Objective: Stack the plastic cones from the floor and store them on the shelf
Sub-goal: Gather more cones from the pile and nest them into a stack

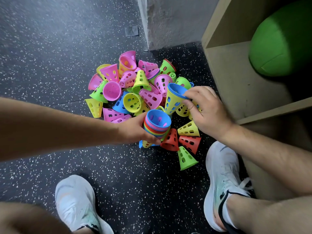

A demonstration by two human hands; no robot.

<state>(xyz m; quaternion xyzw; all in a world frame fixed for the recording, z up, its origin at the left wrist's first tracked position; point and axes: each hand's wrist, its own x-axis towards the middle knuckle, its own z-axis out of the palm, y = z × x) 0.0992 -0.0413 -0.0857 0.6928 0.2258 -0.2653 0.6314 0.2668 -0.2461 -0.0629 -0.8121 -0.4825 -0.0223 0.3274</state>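
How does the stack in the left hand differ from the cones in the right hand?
The stack shows many nested rims in several colours; the yellow cone holds just one blue cone. The left hand wraps the stack; the right hand pinches the yellow cone's rim. The stack opens upward; the yellow cone tilts. Both have blue innermost.

Bright, even light, soft shadows. Edges bend from the wide lens; the green ball (280, 43) looks blurred
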